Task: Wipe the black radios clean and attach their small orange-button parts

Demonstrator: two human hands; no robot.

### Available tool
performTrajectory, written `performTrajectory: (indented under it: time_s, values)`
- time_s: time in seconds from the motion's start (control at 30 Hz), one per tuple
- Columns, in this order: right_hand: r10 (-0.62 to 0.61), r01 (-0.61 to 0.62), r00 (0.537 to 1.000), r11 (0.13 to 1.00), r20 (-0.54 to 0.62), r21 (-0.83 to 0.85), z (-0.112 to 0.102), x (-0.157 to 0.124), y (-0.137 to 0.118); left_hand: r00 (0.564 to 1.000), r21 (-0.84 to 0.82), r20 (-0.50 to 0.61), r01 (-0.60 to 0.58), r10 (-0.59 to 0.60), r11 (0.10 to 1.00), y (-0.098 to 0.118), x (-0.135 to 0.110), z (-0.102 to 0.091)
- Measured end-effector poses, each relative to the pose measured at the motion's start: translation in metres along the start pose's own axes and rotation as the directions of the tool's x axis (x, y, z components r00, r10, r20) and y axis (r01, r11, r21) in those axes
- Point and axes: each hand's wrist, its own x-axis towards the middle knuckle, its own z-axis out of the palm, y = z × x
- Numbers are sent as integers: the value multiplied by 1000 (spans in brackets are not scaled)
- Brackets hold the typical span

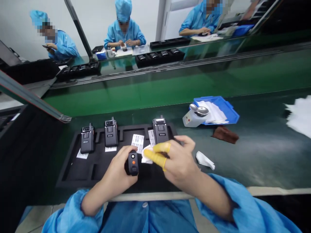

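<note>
My left hand (121, 168) is closed around a small black radio (133, 163) with an orange button, held over the black foam tray (73, 168). My right hand (178, 161), with yellow finger cots on two fingers, pinches a white wipe (146, 153) against the radio's side. Three more black radios (87, 138) stand upright in the tray's back row, with white barcode labels (137, 142) lying beside them.
A blue tray (227, 108) with white sheets and a white dispenser bottle (195, 116) sits to the right on the green bench. A brown cloth (224, 134), a crumpled wipe (205, 160) and white papers (300, 116) lie nearby. Other workers in blue sit across the conveyor.
</note>
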Motion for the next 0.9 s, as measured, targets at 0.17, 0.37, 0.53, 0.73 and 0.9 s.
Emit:
performTrajectory:
  time_s: [0.17, 0.37, 0.53, 0.73, 0.9]
  values:
    - [-90, 90, 996, 992, -7, 85, 15, 4, -15, 998, -44, 16, -67, 68, 997, -2, 0, 3]
    - [-109, 108, 994, 992, 12, 72, 14, 1, -16, 996, -57, 21, -87, 89, 995, -4, -4, 6]
    - [-107, 106, 994, 992, 9, 69, 9, -6, -16, 994, -44, 21, -102, 103, 994, -4, -9, 7]
    - [-35, 34, 999, 997, 0, 73, 12, -18, -7, 997, -13, -4, -77, 77, 997, -2, -10, 5]
    - [81, -81, 996, 997, 24, 17, 17, -36, 2, 998, -16, 8, -61, 61, 998, -1, -11, 4]
